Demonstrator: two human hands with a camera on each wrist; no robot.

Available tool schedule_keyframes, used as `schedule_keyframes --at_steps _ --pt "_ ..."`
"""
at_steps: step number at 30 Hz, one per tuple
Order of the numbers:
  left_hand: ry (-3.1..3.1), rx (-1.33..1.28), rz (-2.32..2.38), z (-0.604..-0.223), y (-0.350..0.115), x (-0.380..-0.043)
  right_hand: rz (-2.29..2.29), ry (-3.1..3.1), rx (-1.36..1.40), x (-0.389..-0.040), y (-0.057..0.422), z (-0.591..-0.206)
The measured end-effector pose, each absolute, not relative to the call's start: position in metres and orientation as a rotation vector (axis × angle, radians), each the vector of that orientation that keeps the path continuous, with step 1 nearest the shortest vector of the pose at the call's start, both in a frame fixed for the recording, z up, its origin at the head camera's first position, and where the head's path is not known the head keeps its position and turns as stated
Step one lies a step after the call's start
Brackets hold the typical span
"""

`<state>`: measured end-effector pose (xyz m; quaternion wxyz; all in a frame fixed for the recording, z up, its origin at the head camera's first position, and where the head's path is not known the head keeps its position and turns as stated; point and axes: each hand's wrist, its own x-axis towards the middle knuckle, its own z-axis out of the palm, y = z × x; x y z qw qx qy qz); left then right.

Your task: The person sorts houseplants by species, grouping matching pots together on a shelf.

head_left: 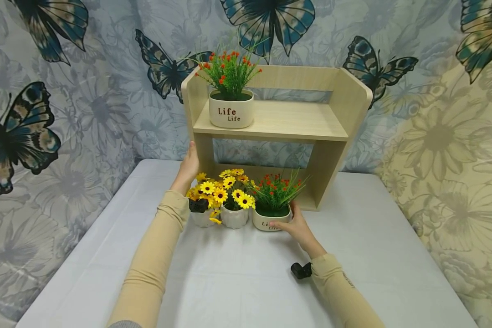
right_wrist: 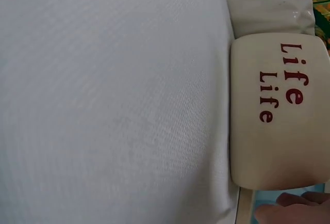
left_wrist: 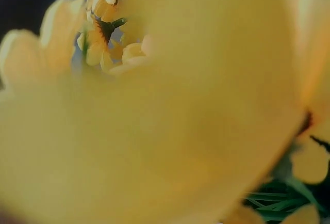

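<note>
My left hand point(head_left: 187, 168) rests against the left side of a pale wooden two-tier shelf point(head_left: 299, 120), its fingers straight and pointing up. My right hand point(head_left: 298, 228) holds the right end of a cream "Life" pot point(right_wrist: 278, 131) with red flowers and grass, thumb across its front. That flowerpot stands at the right of a row in front of the shelf. Left of it are two white pots, a middle one point(head_left: 234, 218) and a left one point(head_left: 204, 219), with yellow daisies point(head_left: 229, 187). Blurred yellow petals point(left_wrist: 154, 131) fill the left wrist view, hiding the left hand there.
Another cream "Life" pot point(head_left: 231, 114) with orange-red flowers stands at the left of the upper shelf board. A white cloth point(head_left: 229, 282) covers the table. Butterfly-patterned fabric point(head_left: 94, 105) hangs behind and beside it. A small black camera point(head_left: 301, 270) sits at the right wrist.
</note>
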<state>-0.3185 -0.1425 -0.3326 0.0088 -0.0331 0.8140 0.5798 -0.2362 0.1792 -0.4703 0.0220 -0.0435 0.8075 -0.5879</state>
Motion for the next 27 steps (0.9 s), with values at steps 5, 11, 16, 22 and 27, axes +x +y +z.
schedule_keyframes --at_steps 5,11,16,22,27 --pt "2.543 -0.107 1.814 -0.333 -0.143 -0.319 -1.834 2.481 -0.12 -0.24 0.176 -0.473" --pt "2.558 -0.11 1.816 -0.334 -0.142 -0.319 -1.879 2.434 -0.097 -0.244 0.173 -0.477" --pt "2.556 -0.106 1.814 -0.334 -0.143 -0.319 -1.892 2.436 -0.097 -0.246 0.172 -0.479" --pt "2.557 -0.091 1.836 -0.334 -0.144 -0.318 -1.917 2.429 -0.089 -0.247 0.169 -0.482" --pt "2.541 -0.081 1.856 -0.335 -0.144 -0.318 -1.925 2.435 -0.051 -0.246 0.167 -0.483"
